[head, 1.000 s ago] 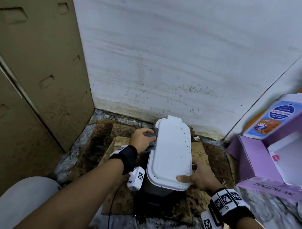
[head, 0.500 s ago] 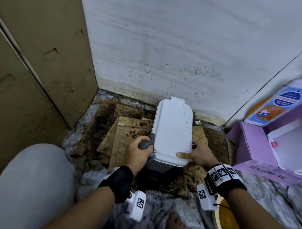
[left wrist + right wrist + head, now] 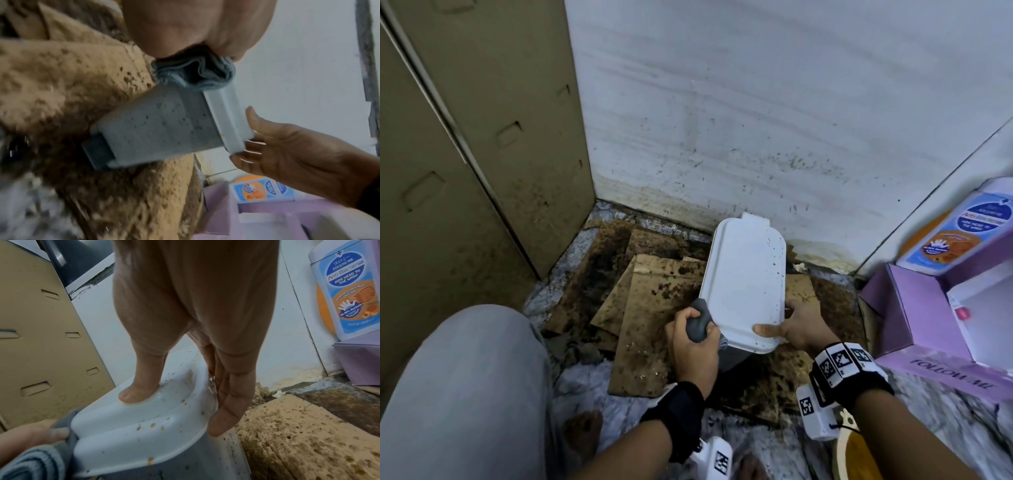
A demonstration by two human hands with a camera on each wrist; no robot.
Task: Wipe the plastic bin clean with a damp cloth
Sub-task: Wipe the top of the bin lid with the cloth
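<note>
A plastic bin [image 3: 743, 284] with a white, brown-speckled lid and a grey body [image 3: 156, 126] stands on stained cardboard in a floor corner. My left hand [image 3: 690, 346] grips a bunched grey cloth [image 3: 698, 323] and presses it against the lid's near-left corner. In the left wrist view the cloth [image 3: 195, 73] sits right at the lid's rim. My right hand [image 3: 791, 329] holds the near-right corner. Its thumb [image 3: 139, 392] lies on top of the lid [image 3: 133, 434], and its fingers [image 3: 230, 402] run down the side.
Dirty cardboard sheets [image 3: 654, 308] cover the floor around the bin. A beige cabinet [image 3: 482, 171] stands to the left and a stained white wall [image 3: 756, 120] behind. At the right, a purple box [image 3: 928, 325] holds a wash bottle [image 3: 959, 236]. My knee [image 3: 465, 394] is at lower left.
My left hand has slid the cloth along the lid's left edge, from near the far end to the near-left corner. The right hand has stayed on the near-right corner.
</note>
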